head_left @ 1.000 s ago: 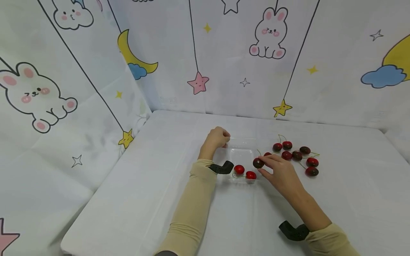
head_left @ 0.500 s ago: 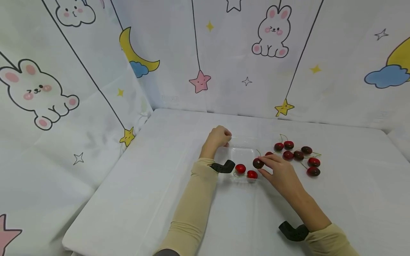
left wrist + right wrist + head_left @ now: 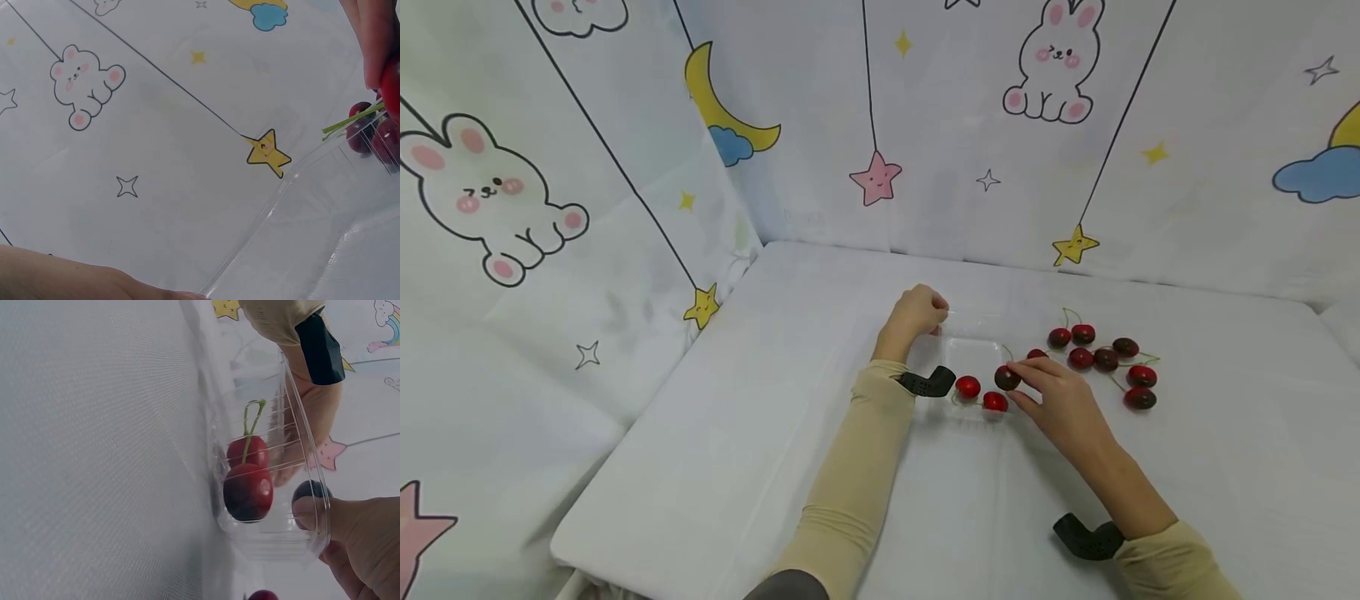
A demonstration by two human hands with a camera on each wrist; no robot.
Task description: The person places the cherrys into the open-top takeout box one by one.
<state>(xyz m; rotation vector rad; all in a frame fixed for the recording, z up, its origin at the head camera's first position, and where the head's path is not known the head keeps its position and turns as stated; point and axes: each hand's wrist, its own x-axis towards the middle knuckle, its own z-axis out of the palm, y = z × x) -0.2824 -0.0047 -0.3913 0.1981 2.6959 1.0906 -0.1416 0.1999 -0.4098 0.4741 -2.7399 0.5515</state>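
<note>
Little had moved since the earlier frame: the head view had tilted slightly downward, and the dark cherry had edged a touch left relative to the clear box. At the left, the left hand had its fingers curled at the box's far-left corner, apparently pinching the rim. Should that hold loosen, the thin, probably light box could slide or tip on the worktop. Inside lay 2 red cherries, at the near end; fruit dropped onto them could bounce or bruise. Farther right, the right hand pinched the dark cherry between thumb and fingers by the box's right rim. Its smooth, round skin could slip from that pinch, and a release too far right could send it outside. Beyond, 8 loose cherries lay to the right, 1 just behind the fingers; a brushing knuckle could set them rolling.
</note>
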